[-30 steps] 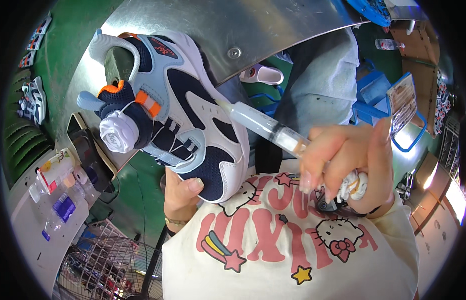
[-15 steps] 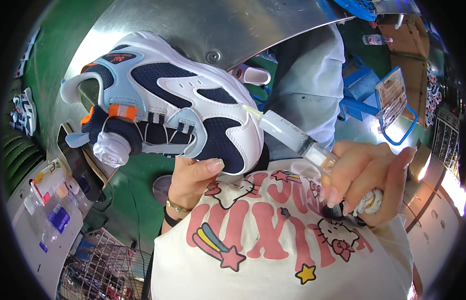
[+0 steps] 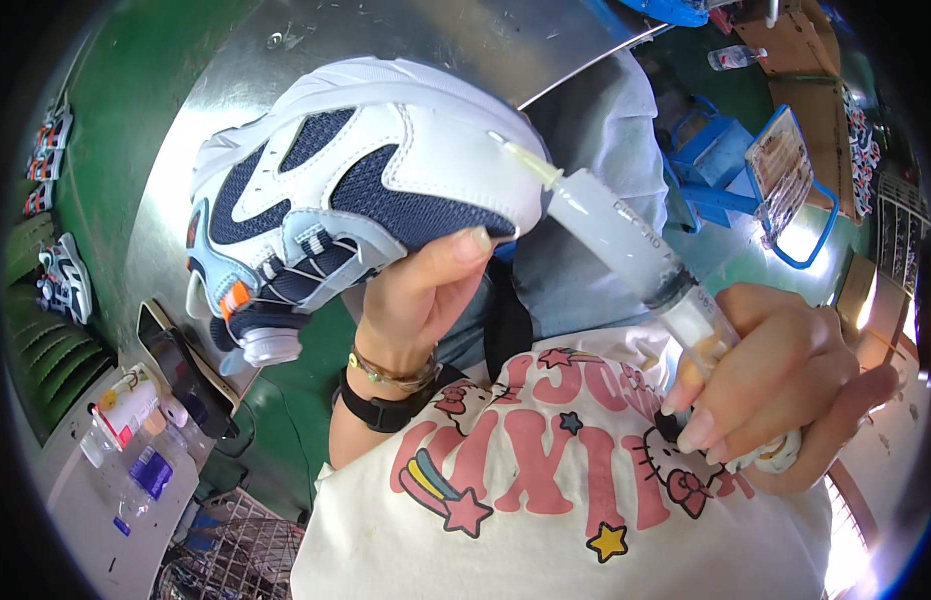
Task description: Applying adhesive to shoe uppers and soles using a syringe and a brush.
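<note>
a white, navy and pale blue children's-style sneaker point(image 3: 371, 150) is tilting across the upper middle of the frame, its toe pointing right, its sole edge facing the top, and its white lacing dial point(image 3: 272, 346) hanging toward the lower left. the left hand point(image 3: 421, 290) is rising from the lower middle and gripping the toe end: its thumb point(image 3: 472, 243) is pressing on the navy mesh beside the white toe cap, while the other fingers are disappearing behind the shoe, so i cannot tell how they are spreading. the sneaker is therefore resting above and to the left of that thumb.

in the right middle, the right hand point(image 3: 781, 375) is curling its fingers around the plunger end of a clear plastic syringe point(image 3: 626, 240). those fingers are bunching close together, one digit is stretching out toward the right edge, and some crumpled white material point(image 3: 771, 456) is showing at the underside of the hand. the syringe is slanting up and left, its pale yellow nozzle point(image 3: 529, 163) crossing in front of the white toe; i cannot tell whether the tip is touching it. the right fingers are staying well apart from the sneaker.

a metal tabletop point(image 3: 406, 30) is spreading along the top. a blue stool point(image 3: 721, 150) is standing at upper right, a dark phone point(image 3: 181, 365) is lying at left, and a clear bottle with a purple label point(image 3: 141, 480) is lying at lower left.
</note>
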Demonstrator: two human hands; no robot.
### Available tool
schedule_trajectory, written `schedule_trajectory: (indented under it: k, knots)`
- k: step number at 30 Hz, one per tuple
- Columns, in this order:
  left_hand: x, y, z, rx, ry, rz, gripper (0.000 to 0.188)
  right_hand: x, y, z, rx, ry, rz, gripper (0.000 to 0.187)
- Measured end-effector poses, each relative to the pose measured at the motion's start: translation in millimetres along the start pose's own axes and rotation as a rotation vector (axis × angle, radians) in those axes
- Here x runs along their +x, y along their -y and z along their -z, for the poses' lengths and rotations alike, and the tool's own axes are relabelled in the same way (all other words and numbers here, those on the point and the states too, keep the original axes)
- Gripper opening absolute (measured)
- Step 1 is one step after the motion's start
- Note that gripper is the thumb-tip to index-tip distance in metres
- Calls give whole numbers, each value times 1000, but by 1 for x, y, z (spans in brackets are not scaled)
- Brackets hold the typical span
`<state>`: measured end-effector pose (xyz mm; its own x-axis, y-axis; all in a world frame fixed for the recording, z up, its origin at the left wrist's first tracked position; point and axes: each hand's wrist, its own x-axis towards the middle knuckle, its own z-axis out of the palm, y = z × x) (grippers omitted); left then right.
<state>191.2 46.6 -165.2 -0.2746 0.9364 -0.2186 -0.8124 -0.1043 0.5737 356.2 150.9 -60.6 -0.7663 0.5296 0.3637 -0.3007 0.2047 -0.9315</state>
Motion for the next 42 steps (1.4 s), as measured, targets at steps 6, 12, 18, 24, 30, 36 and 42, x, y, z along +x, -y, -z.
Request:
schedule_trajectory:
  k: [6, 12, 18, 24, 30, 36, 42]
  knots:
    - [19, -3, -8, -13, 27, -48, 73, 5, 4, 2, -107, -11, -20, 69]
    - [32, -7, -15, -41, 38, -155, 69, 8, 4, -11, -139, -63, -19, 69]
    - [31, -32, -47, -320, -234, -114, 29, 15, -12, -17, -188, -64, 84, 70]
    - [28, -56, -69, -245, -373, -48, 34, 18, -19, -19, -230, -25, 171, 66]
    - [32, -63, -75, -216, -400, -82, 33, 16, -23, -12, -270, 52, 195, 64]
    - [37, -90, -58, -297, -432, -138, 31, 24, -19, -4, -149, -81, 261, 57]
    - [28, -255, 139, -231, -561, -717, 40, 33, -29, 16, -284, -138, 221, 59]
